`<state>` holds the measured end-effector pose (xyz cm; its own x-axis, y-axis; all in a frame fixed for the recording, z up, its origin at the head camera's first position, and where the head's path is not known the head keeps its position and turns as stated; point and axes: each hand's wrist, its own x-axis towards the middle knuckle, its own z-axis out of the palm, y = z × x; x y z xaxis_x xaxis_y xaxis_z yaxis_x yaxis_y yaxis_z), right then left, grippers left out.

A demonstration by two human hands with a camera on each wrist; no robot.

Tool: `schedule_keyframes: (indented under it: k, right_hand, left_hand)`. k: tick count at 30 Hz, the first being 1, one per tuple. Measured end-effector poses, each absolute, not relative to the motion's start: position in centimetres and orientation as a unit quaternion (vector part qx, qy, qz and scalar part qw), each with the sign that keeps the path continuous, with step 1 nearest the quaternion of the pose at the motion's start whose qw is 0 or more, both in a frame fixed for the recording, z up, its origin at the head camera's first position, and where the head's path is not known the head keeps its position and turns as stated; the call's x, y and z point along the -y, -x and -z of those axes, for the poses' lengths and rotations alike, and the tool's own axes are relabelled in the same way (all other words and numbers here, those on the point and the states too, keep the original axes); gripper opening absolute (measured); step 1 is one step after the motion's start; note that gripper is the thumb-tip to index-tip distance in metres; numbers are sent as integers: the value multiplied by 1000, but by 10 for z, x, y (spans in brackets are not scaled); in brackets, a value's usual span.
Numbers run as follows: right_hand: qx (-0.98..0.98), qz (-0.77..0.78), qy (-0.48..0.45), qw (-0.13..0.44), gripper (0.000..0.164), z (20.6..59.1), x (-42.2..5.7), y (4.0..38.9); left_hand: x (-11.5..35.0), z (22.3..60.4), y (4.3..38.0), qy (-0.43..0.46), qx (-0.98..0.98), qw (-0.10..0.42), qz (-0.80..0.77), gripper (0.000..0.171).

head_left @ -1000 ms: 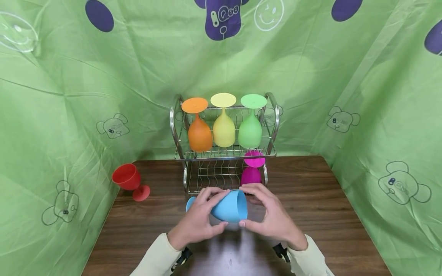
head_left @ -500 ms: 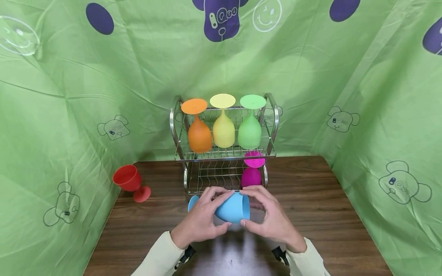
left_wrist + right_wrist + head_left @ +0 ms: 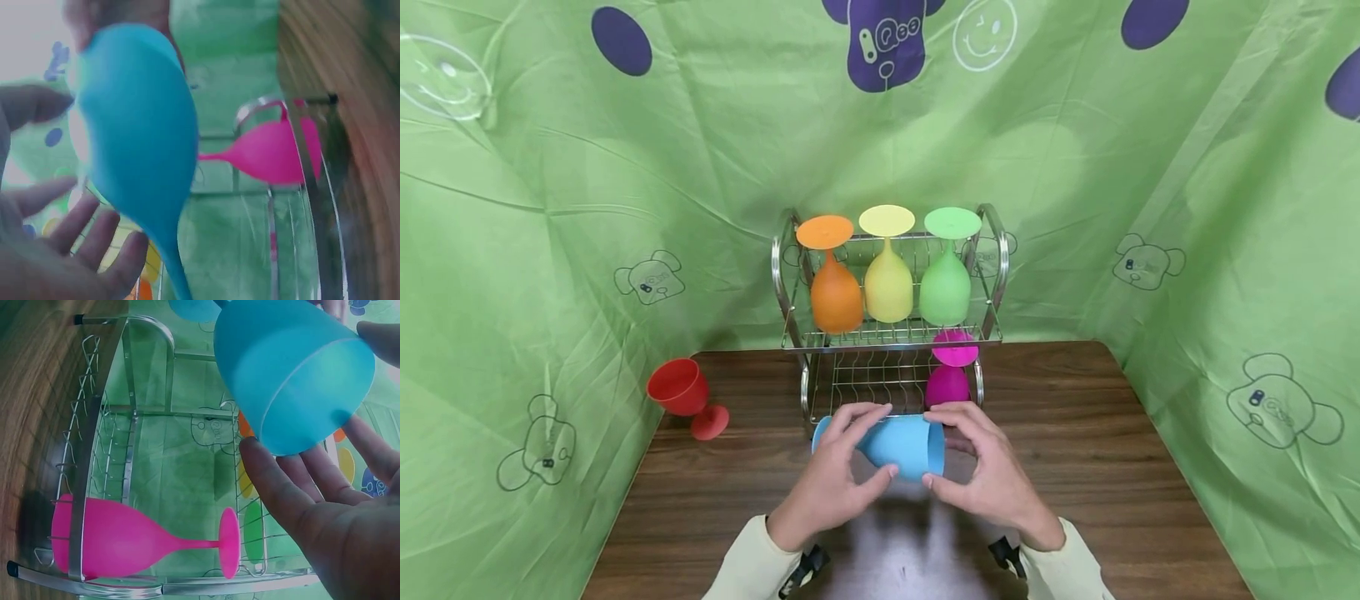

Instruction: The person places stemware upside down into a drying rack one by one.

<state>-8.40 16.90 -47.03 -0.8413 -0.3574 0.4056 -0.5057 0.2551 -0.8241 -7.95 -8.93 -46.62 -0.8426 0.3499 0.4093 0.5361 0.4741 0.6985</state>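
Observation:
A blue plastic goblet (image 3: pixel 904 446) lies sideways in the air in front of the rack, its mouth to the right and its foot to the left. My right hand (image 3: pixel 992 475) grips it at the rim, thumb below and fingers over the top; the right wrist view shows those fingers (image 3: pixel 275 475) along the rim. My left hand (image 3: pixel 831 479) is around the stem side with fingers spread. In the left wrist view its fingers (image 3: pixel 81 225) stand a little off the blue bowl (image 3: pixel 137 125), with the thumb tip close to its edge.
A two-tier metal dish rack (image 3: pixel 891 343) stands behind the hands. Upside down on its top tier are orange (image 3: pixel 837 296), yellow (image 3: pixel 889 287) and green (image 3: pixel 945 292) goblets. A magenta goblet (image 3: pixel 947 387) sits lower right. On the table's left stands a red goblet (image 3: pixel 677 390).
My left fingers have loosened and spread from the blue goblet's bowl, baring more of it. The goblet has shifted slightly right and levelled, with the right hand still at its rim.

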Motion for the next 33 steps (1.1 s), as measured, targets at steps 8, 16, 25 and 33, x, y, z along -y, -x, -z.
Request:
schedule_keyframes:
  k: [8,16,25,33]
  right_hand:
    - [782,-559,-260,93,70,470,-169,89]
    - [753,-600,-249,108,73,469,-162,90]
    - [655,-710,-247,78,69,475,-150,84]
    - [586,-775,-230,58,67,480,-140,76]
  left_hand:
    - [81,458,52,43,664,50,745,47]
    - [80,462,44,-52,501,-51,863,52]
    - [73,472,57,5,467,-58,882,58]
    - [70,470,57,26,444,-54,894,65]
